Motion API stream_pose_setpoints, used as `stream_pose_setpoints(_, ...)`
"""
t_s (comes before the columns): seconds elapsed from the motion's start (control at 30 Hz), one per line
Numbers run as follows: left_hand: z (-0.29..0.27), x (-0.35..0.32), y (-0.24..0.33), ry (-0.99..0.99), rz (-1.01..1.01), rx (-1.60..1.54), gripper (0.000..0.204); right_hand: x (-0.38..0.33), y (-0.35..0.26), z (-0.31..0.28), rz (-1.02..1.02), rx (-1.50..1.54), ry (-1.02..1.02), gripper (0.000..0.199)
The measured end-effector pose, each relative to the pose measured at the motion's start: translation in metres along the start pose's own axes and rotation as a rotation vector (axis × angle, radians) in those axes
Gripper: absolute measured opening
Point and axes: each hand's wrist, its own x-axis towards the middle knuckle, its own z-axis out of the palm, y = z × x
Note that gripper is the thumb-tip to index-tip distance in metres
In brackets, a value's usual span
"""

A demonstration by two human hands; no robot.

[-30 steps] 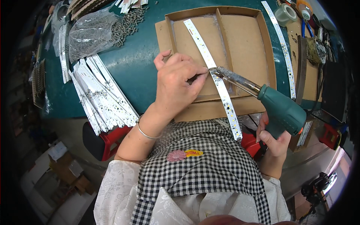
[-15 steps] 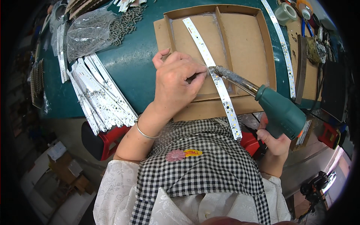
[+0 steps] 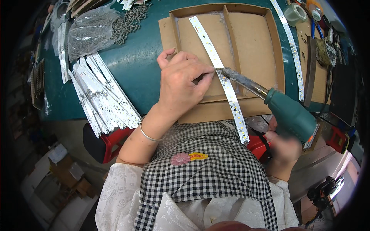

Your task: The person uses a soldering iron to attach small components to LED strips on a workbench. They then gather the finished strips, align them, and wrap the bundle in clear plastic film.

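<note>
Little is changed vs. the last half sec: the LED strip (image 3: 227,88) is kept diagonally over the left compartment of the cardboard tray (image 3: 252,44), near end projecting past the front edge toward the apron (image 3: 204,169). The same spot is touched, or nearly so, by the tip of the soldering iron (image 3: 275,101); contact seems to be kept up there, so work is judged to be mid-joint. RH (image 3: 285,148) is now blurred, poss. shifted slightly.

Grip: iron handle is held in RH, fingers apparently closed round it; exact finger pos. can't be told (blur). LH (image 3: 181,82): thumb + index brought together in a pinch right at the strip's left edge, next to the iron tip; whether the edge or sth. tiny is pinched can't be told.

Surroundings: strip pile (image 3: 104,96) on L, another strip (image 3: 291,48) beyond tray on R.
</note>
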Motion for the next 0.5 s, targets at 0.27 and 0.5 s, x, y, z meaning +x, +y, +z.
stream_pose_setpoints(0.27, 0.001, -0.001, -0.001, 0.009, -0.002, -0.016, 0.011, 0.005, -0.012, -0.003, -0.004, 0.295, 0.171, 0.081)
stream_pose_setpoints(0.5, 0.0, -0.003, -0.002, -0.004, 0.001, 0.016, 0.012, 0.006, -0.01, -0.006, -0.144, 0.351, 0.263, 0.08)
